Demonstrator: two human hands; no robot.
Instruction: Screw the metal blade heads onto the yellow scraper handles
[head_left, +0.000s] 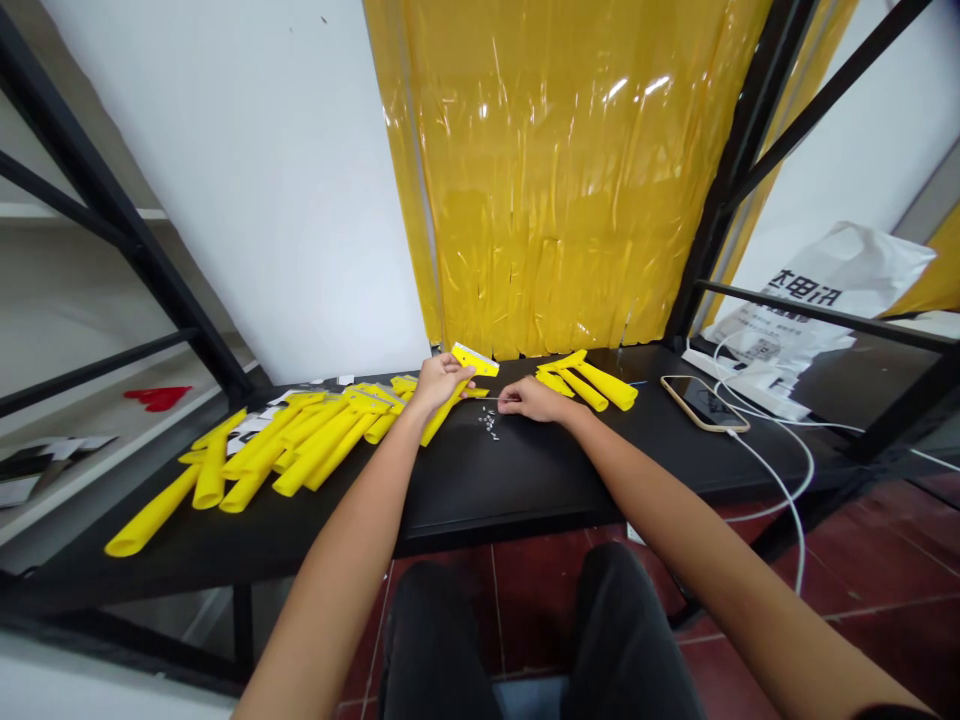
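Note:
My left hand (441, 385) is closed around a yellow scraper (474, 362), its wide head turned up and a pale blade strip along the top edge. The scraper's handle slants down toward the black shelf. My right hand (534, 399) is closed in a pinch on a thin metal rod (486, 399) that points left toward the scraper; my fingers hide its other end. Just below and between my hands lies a small scatter of silver screws (489, 422). More yellow scrapers (322, 440) are piled left of my left hand, and several others (592, 382) lie right of my right hand.
A phone (703, 403) with a white cable (780, 490) lies on the black shelf (525, 480) at the right. Behind it stands a white plastic bag (817, 290). Black metal posts (720, 210) frame both sides, with a yellow plastic curtain (562, 180) at the back.

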